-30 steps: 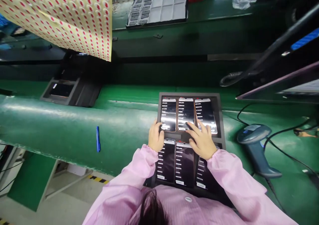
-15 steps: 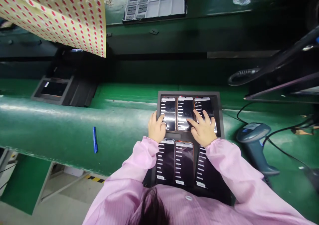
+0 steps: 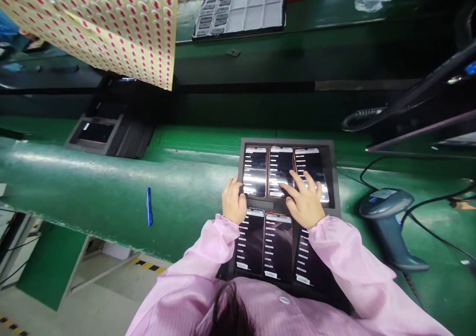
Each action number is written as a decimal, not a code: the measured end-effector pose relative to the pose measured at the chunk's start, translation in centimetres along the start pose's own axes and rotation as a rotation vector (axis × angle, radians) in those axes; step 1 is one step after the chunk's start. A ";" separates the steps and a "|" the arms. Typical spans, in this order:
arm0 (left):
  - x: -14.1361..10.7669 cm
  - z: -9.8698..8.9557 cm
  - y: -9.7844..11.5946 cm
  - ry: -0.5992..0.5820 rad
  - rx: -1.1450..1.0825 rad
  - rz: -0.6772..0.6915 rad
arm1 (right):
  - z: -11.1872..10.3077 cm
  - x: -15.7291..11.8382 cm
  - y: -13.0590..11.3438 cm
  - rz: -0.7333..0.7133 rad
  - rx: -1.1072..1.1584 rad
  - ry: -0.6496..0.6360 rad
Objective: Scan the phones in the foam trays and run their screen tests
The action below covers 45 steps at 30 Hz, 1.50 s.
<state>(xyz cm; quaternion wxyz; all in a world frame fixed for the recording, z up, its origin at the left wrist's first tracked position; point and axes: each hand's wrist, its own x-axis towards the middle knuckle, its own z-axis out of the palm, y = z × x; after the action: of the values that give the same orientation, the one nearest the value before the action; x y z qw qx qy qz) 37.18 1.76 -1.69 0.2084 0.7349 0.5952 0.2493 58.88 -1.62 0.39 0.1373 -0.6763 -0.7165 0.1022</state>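
Observation:
Several lit phones lie in two rows in a dark tray [image 3: 335, 177]. My left hand [image 3: 234, 200] rests at the tray's left edge, beside the top left phone [image 3: 255, 172], holding nothing, its fingers partly apart. Spread over the upper row, my right hand [image 3: 305, 199] has its index finger at the top middle phone [image 3: 280, 165] and other fingers over the top right phone [image 3: 310, 161]. Lists of text show on the screens. In the lower row are a left phone [image 3: 251, 241], a middle phone [image 3: 278, 246] and a right phone [image 3: 303, 256], partly behind my right sleeve.
A scanner [image 3: 386, 227] with cables stands right of the tray. On the left are a blue pen [image 3: 149, 207] and a dark box holding a phone [image 3: 96, 132]. A sticker sheet [image 3: 122, 33] hangs at upper left. A compartment tray [image 3: 256, 8] lies at the back.
My left thumb and fingers have drawn back from the top left phone toward the tray's edge. My right hand stays over the upper phones. The whole view has shifted slightly.

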 end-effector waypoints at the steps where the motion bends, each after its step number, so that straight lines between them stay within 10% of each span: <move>1: 0.0 -0.1 0.0 -0.010 0.005 -0.008 | -0.2 -0.2 0.2 0.011 0.022 0.036; 16: 0.2 0.5 -0.4 -0.019 -0.060 -0.025 | -0.2 -7.8 6.1 0.233 0.277 0.369; 27: 0.6 0.3 -0.2 -0.115 -0.070 -0.050 | 2.1 -8.4 6.1 0.803 0.918 0.456; 45: 1.4 -2.7 -4.3 -0.186 -0.074 -0.043 | 4.8 -8.4 0.9 0.715 0.846 0.538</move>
<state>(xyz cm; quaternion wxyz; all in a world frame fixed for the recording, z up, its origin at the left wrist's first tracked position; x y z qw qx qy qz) 32.44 4.04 -1.96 0.2951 0.7336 0.5794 0.1974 58.54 -9.71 -4.96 0.5270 -0.7636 -0.2830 0.2430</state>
